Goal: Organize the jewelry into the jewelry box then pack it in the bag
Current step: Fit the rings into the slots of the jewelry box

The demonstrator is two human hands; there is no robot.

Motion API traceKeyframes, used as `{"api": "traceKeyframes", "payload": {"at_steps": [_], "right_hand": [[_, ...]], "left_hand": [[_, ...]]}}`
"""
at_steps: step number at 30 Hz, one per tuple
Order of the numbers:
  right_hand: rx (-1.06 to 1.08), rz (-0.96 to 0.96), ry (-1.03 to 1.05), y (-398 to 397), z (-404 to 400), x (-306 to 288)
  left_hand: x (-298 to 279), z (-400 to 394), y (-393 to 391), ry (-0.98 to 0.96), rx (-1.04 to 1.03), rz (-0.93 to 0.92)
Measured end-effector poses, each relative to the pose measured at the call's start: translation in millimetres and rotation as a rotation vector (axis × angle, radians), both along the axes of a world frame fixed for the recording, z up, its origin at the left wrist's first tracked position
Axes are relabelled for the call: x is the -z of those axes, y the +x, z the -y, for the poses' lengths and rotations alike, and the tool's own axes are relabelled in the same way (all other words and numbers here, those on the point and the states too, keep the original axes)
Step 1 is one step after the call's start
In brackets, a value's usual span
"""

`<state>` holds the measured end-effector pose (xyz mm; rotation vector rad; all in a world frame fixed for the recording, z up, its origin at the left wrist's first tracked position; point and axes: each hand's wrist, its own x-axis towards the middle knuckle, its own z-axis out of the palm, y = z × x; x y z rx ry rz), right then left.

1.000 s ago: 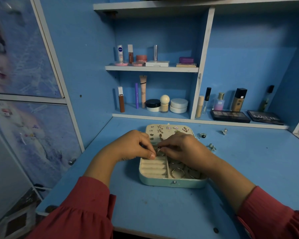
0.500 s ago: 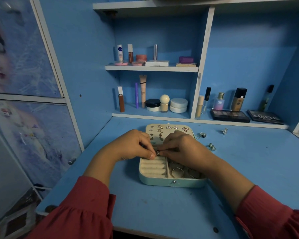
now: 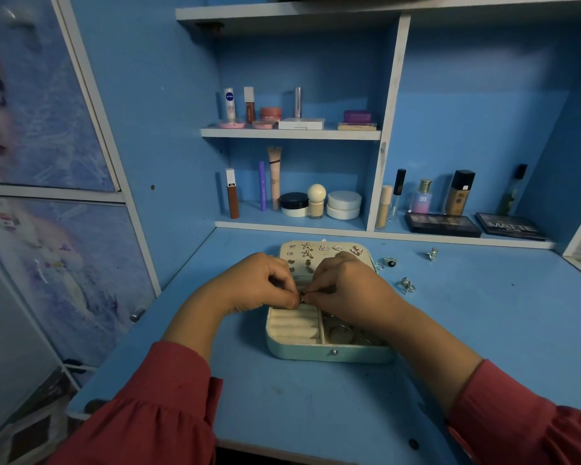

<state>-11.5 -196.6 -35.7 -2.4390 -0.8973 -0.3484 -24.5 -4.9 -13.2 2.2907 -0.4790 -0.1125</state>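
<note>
Pale-green rectangular jewelry box (image 3: 302,352): sorting partly done.
Left hand (image 3: 254,285) and right hand (image 3: 348,288) pinch, seemingly, one small ring (image 3: 301,298) above it; three silver rings (image 3: 407,284) beside it wait.

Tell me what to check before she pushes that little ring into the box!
1. Jewelry box open: ok.
2. Ring pinched between left hand and right hand: ok.
3. Ring over the cream ring rolls: ok.
4. Free slot directly under it: cannot tell.
5. All rings packed: not ok, three loose rings lie on the desk.
6. Bag nearby: cannot tell, none in view.
</note>
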Motion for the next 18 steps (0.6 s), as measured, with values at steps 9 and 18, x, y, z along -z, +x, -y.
{"api": "traceKeyframes", "payload": {"at_steps": [9, 18], "right_hand": [[0.02, -0.034, 0.012, -2, 1, 1], [0.22, -0.303, 0.496, 8, 30, -24]], "left_hand": [[3, -1, 3, -0.033, -0.019, -0.029], [2, 2, 8, -0.125, -0.059, -0.049]]}}
